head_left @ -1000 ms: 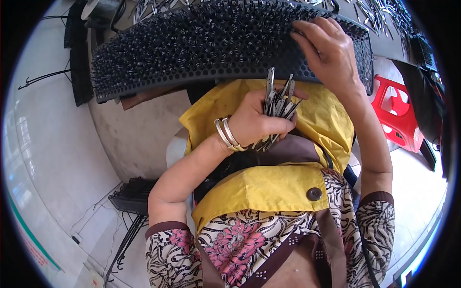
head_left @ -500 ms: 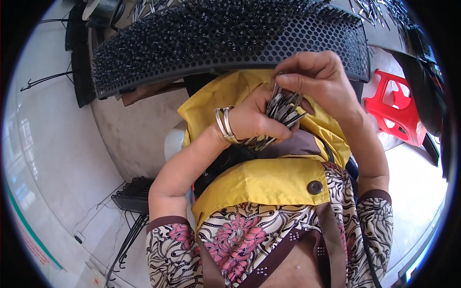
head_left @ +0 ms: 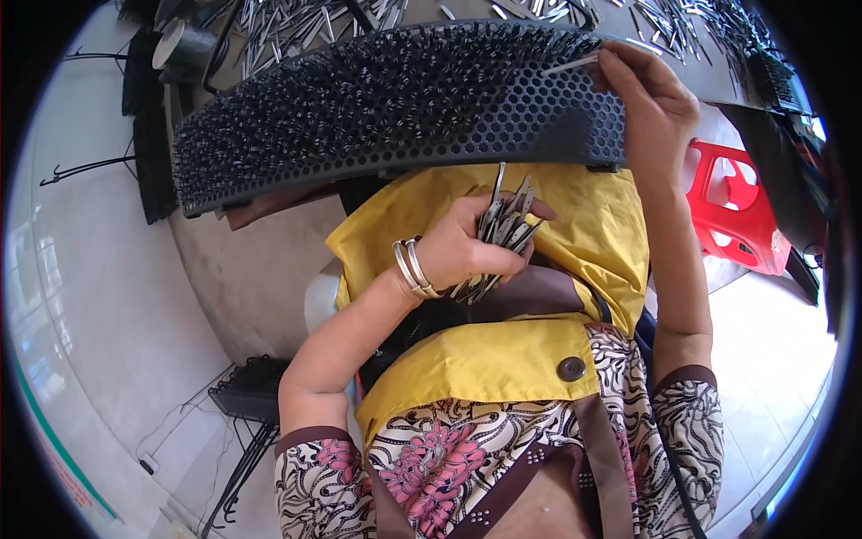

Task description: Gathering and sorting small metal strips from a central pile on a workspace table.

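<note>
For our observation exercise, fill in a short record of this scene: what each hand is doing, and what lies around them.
left hand: grip shut on a bundle of metal pieces over the lap
right hand: holds one metal piece at the rack's top edge
rack: black, perforated, filled with pieces
apron: yellow
stool: red, on the right

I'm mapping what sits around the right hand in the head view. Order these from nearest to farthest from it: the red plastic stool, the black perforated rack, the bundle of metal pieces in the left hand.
From the right hand:
1. Black perforated rack, touching it, to its left.
2. Red plastic stool, just below, to its right.
3. Bundle of metal pieces, lower left, gripped in the left hand.
</note>
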Motion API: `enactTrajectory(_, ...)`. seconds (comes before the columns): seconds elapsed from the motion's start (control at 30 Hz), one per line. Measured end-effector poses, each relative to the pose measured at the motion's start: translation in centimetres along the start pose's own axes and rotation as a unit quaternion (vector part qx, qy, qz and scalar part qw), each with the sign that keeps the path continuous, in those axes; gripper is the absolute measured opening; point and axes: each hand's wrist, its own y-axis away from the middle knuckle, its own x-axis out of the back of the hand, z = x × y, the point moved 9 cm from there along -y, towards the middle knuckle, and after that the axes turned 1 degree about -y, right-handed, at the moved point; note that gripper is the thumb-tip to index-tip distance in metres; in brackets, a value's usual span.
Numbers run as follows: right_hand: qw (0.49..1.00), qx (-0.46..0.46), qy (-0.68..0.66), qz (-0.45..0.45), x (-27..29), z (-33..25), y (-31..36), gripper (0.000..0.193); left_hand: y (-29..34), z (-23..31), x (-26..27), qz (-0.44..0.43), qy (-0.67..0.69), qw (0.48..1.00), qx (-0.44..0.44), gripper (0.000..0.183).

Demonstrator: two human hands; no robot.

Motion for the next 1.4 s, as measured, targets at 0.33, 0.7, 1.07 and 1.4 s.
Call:
enactTrajectory(0.33, 0.939, 0.212, 0.262, -0.073, -3.3, -2.6, 0.2, 0.012, 0.3, -0.3, -0.2, 0.003, 0.031, 1.0, 0.006, 0.048)
enactTrajectory(0.7, 0.807, 0.336, 0.439, -0.208, -8.4, -3.1, 1.8, 0.016, 0.2, 0.1, 0.1, -0.007, 0.02, 1.0, 0.005, 0.049)
enactTrajectory(1.07, 0.941, -0.198, 0.002, -0.276, -6.8, -0.3, 8.1, 0.011, 0.5, 0.7, -0.8, -0.043, -0.028, 0.998, -0.037, 0.045)
enactTrajectory(1.4, 0.961, 0.193, 0.195, -0.026, -2.3, -3.4, 1.0, 0.014, 0.3, 0.2, 0.1, -0.004, 0.06, 0.998, -0.031, 0.052)
